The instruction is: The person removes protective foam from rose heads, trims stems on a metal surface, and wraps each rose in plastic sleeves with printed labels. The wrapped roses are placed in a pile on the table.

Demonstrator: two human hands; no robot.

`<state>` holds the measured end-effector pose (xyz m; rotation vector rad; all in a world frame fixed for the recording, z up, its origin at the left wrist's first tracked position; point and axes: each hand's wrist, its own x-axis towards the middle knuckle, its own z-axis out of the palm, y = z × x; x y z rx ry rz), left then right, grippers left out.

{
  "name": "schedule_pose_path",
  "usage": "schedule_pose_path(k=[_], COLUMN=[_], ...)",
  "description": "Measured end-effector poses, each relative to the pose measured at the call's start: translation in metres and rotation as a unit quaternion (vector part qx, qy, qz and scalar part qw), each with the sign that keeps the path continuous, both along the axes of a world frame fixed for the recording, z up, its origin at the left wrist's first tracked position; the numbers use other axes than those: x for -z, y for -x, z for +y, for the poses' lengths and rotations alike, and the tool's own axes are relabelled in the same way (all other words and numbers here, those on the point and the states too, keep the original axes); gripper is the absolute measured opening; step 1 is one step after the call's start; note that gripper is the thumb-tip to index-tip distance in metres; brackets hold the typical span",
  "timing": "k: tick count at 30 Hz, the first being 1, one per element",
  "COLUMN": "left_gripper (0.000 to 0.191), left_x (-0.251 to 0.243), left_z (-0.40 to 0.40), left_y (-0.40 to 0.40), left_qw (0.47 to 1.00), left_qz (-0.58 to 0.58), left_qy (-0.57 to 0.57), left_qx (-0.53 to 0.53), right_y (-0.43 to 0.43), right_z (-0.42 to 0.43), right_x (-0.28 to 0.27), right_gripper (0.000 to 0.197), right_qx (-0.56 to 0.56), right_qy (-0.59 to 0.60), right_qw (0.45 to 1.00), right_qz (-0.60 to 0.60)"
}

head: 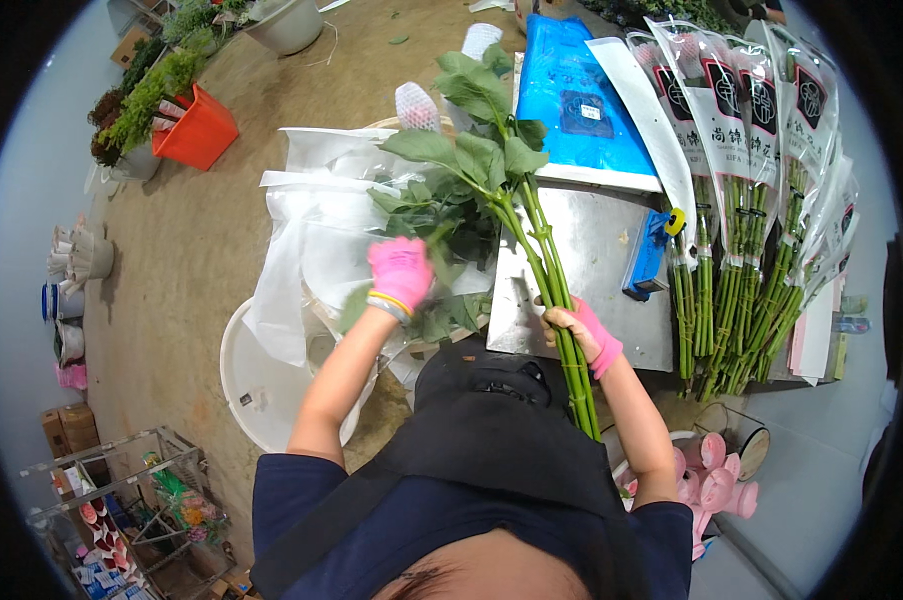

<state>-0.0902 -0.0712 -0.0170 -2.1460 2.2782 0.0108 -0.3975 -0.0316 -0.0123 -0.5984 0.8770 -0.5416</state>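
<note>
My right hand (583, 334), in a pink glove with light palm and fingertips, grips several long green flower stems (547, 262). They slant up to broad leaves (489, 157); their lower ends hang past the table edge in front of my apron. Beyond the leaves show a pinkish flower head in mesh netting (416, 109) and a white mesh sleeve (481, 39); whether they belong to these stems is unclear. Pink-gloved too, my left hand (401, 274) has curled fingers beside a blurred leaf, over loose cut foliage (451, 217). Whether it grips that leaf cannot be told.
On the metal table (594, 225) lie a blue plastic pack (564, 82), a blue tape dispenser (646, 255) and sleeved flower bunches (744, 210) at the right. White plastic sheeting (286, 255) hangs by a round white tub (249, 375). Pink buckets (718, 480) stand lower right.
</note>
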Motion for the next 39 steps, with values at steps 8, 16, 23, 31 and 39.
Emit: schedule_pose_path(k=[8,16,23,31,39], left_gripper=[0.025,0.023,0.062,0.046,0.054], left_x=[-0.038,-0.032,-0.005,0.081,0.071], left_z=[-0.036,-0.039,-0.014,0.019,0.048], left_y=[0.019,0.058,0.011,0.092,0.124], left_qw=[0.958,0.966,0.996,0.25,0.218], left_qz=[0.153,-0.013,0.062,0.95,0.962], left_qy=[0.199,0.035,-0.069,-0.177,-0.134], left_qx=[0.141,0.255,-0.019,-0.059,-0.101], right_y=[-0.023,-0.048,-0.044,-0.057,-0.116], right_z=[0.014,0.001,-0.014,0.001,-0.05], right_x=[-0.017,-0.008,-0.01,-0.042,-0.088], right_gripper=[0.031,0.026,0.048,0.052,0.027], right_qx=[-0.01,-0.012,-0.088,-0.21,-0.177], right_qy=[0.048,0.081,0.214,0.386,0.513], right_qw=[0.996,0.98,0.891,0.761,0.731], right_qz=[0.077,0.18,0.391,0.477,0.413])
